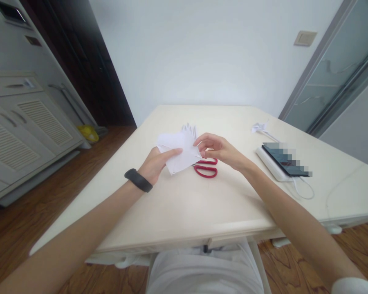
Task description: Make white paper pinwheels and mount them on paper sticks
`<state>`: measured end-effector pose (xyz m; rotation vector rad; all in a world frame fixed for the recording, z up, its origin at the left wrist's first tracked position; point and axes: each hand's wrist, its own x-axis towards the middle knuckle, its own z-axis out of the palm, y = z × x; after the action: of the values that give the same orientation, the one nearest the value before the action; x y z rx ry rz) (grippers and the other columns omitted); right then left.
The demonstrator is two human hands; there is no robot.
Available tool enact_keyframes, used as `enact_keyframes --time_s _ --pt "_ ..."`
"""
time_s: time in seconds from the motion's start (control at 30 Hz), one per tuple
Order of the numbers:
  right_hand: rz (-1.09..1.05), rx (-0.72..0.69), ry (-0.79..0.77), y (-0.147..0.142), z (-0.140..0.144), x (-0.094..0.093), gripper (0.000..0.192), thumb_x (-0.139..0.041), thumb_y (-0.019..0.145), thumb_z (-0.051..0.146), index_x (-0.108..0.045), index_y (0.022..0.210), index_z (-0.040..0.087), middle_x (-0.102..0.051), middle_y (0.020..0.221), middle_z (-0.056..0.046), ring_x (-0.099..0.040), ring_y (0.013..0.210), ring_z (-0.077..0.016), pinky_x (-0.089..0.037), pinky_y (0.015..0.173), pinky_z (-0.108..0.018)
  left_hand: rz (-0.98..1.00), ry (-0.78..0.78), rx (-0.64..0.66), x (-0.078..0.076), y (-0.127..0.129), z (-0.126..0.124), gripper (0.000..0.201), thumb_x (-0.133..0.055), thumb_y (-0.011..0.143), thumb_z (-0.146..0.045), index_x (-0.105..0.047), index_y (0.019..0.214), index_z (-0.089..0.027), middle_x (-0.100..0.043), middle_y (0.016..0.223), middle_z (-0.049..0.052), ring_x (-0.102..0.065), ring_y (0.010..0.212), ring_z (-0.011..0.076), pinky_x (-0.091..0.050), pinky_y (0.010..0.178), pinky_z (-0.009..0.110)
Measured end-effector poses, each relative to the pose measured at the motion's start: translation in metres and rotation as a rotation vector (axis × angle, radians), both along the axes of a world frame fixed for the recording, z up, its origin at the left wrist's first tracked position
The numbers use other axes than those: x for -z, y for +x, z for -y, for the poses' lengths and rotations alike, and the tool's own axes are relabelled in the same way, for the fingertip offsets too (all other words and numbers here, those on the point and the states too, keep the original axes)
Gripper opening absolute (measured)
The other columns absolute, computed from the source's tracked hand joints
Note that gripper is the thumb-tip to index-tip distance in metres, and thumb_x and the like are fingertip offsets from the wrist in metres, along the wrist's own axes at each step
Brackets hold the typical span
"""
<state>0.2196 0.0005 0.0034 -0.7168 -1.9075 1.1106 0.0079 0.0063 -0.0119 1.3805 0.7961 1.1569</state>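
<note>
My left hand (159,163), with a black band on its wrist, grips a folded piece of white paper (179,153) above the table. Its thumb lies flat across the front; the other fingers are hidden behind. At the paper's right edge, my right hand (216,149) has its fingers loosely bent and apart, the fingertips at or touching the paper near its corner. Red-handled scissors (207,168) lie on the table just beneath, their blades covered by the paper. Behind it, narrow white paper strips (189,128) stick up in a fringe.
On the cream table (187,208), a phone (285,159) rests on a white box-like device (271,163) with a white cable (306,192). A crumpled white paper piece with a thin stem (259,128) lies farther back. A wall (187,53) stands behind the table.
</note>
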Motion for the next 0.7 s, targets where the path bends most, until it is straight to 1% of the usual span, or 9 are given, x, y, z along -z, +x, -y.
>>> enact_keyframes --time_s 0.07,0.13,0.27,0.4,0.47,0.57,0.7 --pt "0.004 0.003 0.043 -0.001 0.0 0.0 0.014 -0.059 0.076 0.018 -0.061 0.089 0.019 -0.057 0.081 -0.001 -0.054 0.075 -0.0118 -0.043 0.068 -0.026 -0.013 -0.007 0.018 0.001 0.0 0.0 0.043 -0.069 0.069 -0.032 -0.062 0.108 -0.015 -0.06 0.119 0.01 -0.055 0.11 0.0275 -0.043 0.093 0.04" --pt "0.009 0.01 0.065 -0.003 0.0 0.0 0.008 -0.06 0.076 0.021 -0.061 0.082 0.017 -0.057 0.083 -0.002 -0.054 0.077 -0.0122 -0.043 0.071 -0.027 -0.028 -0.002 0.028 0.003 0.0 0.0 0.044 -0.07 0.067 -0.034 -0.063 0.107 -0.015 -0.061 0.118 0.01 -0.056 0.108 0.0275 -0.044 0.093 0.04" --pt "0.007 0.044 0.05 -0.005 0.002 0.0 0.007 -0.059 0.077 0.023 -0.059 0.078 0.016 -0.057 0.082 -0.002 -0.052 0.077 -0.0123 -0.042 0.071 -0.027 -0.065 0.024 0.022 0.006 -0.001 -0.001 0.047 -0.072 0.065 -0.036 -0.063 0.106 -0.016 -0.062 0.116 0.009 -0.057 0.107 0.0277 -0.045 0.092 0.04" --pt "0.021 0.09 0.052 -0.006 0.001 0.003 0.008 -0.059 0.077 0.025 -0.059 0.079 0.017 -0.053 0.077 0.0 -0.048 0.069 -0.0108 -0.041 0.062 -0.024 -0.105 0.045 0.033 0.008 -0.001 -0.002 0.045 -0.072 0.065 -0.035 -0.064 0.106 -0.017 -0.062 0.117 0.009 -0.055 0.11 0.0278 -0.043 0.094 0.041" --pt "0.062 0.155 0.1 -0.007 0.0 0.004 0.007 -0.059 0.076 0.025 -0.061 0.078 0.018 -0.051 0.078 0.0 -0.046 0.068 -0.0105 -0.04 0.062 -0.025 -0.115 0.056 0.04 0.008 0.0 -0.002 0.043 -0.071 0.066 -0.034 -0.064 0.106 -0.018 -0.061 0.119 0.008 -0.054 0.111 0.0273 -0.042 0.095 0.041" --pt "0.128 0.239 0.196 -0.01 0.0 0.005 0.005 -0.059 0.075 0.022 -0.063 0.076 0.019 -0.051 0.085 -0.001 -0.046 0.073 -0.0112 -0.04 0.071 -0.027 -0.12 0.063 0.047 0.007 0.001 0.0 0.044 -0.069 0.068 -0.034 -0.063 0.109 -0.019 -0.059 0.121 0.008 -0.054 0.112 0.0267 -0.041 0.096 0.041" --pt "0.177 0.297 0.256 -0.015 0.003 0.002 0.005 -0.059 0.075 0.019 -0.064 0.076 0.019 -0.048 0.081 0.0 -0.044 0.073 -0.0115 -0.039 0.072 -0.027 -0.15 0.054 0.054 0.007 0.003 0.002 0.043 -0.066 0.071 -0.037 -0.062 0.11 -0.019 -0.061 0.119 0.008 -0.055 0.11 0.0271 -0.042 0.095 0.041"
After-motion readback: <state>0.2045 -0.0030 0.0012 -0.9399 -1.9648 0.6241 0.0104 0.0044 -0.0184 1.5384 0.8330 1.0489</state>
